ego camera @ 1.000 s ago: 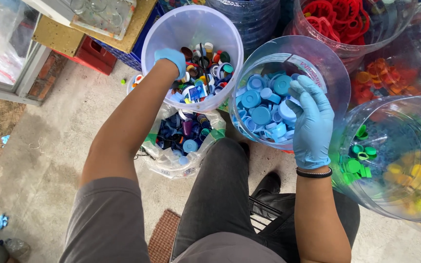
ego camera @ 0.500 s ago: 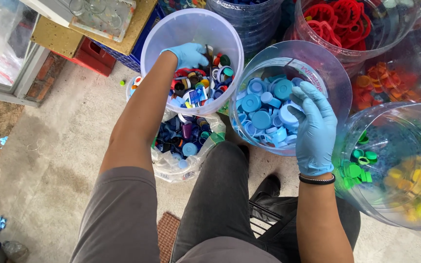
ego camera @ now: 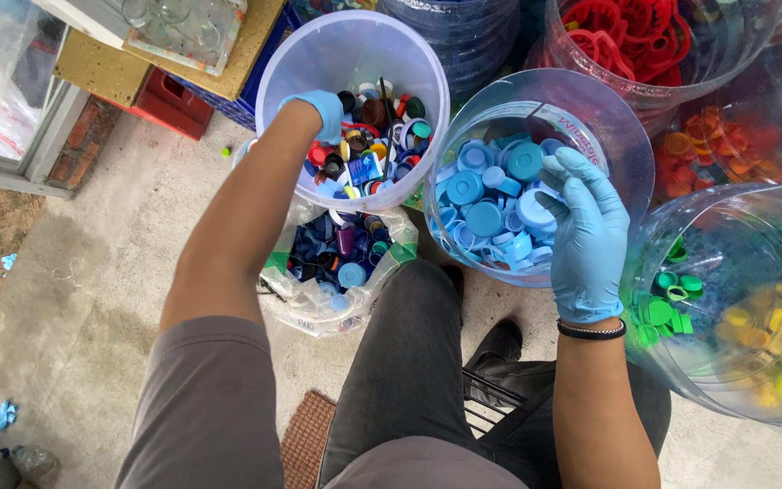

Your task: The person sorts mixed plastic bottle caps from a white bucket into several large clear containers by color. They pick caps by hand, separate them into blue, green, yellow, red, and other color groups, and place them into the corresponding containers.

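I note light blue gloves on my left hand (ego camera: pixel 326 110) and right hand (ego camera: pixel 586 237), grey short sleeves, dark trousers, and a black wristband (ego camera: pixel 591 330).

gloves (ego camera: pixel 586 244): I see thin matt rubber
bucket (ego camera: pixel 282 63): translucent white plastic
caps (ego camera: pixel 491 204): smooth plastic
floor (ego camera: pixel 92 299): rough concrete

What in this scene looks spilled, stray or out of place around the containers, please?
A small green cap lies alone on the concrete floor left of the white bucket, and blue scraps sit near the lower left corner. Otherwise nothing looks tipped or damaged.
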